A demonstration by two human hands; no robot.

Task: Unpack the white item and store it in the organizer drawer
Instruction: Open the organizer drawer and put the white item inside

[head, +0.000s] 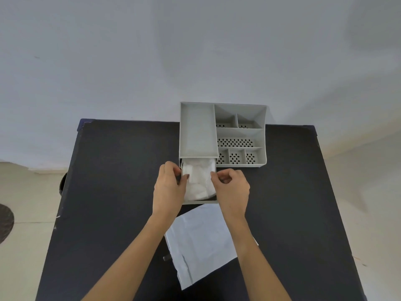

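Observation:
A grey organizer [240, 132] with several compartments stands at the table's far edge. Its drawer [200, 202] is pulled out toward me at the lower left. A crumpled white item [199, 181] lies inside the drawer. My left hand [168, 187] rests at the drawer's left side, thumb and fingertips touching the white item's left edge. My right hand [232, 190] is at the drawer's right side, fingers curled and pinching the item's right edge. Flat, pale packaging [201, 242] lies on the table between my forearms.
The dark table [112, 192] stretches wide to both sides of the organizer. A pale wall rises behind it. Light floor shows on the left, with a dark round object [5, 222] at the left edge.

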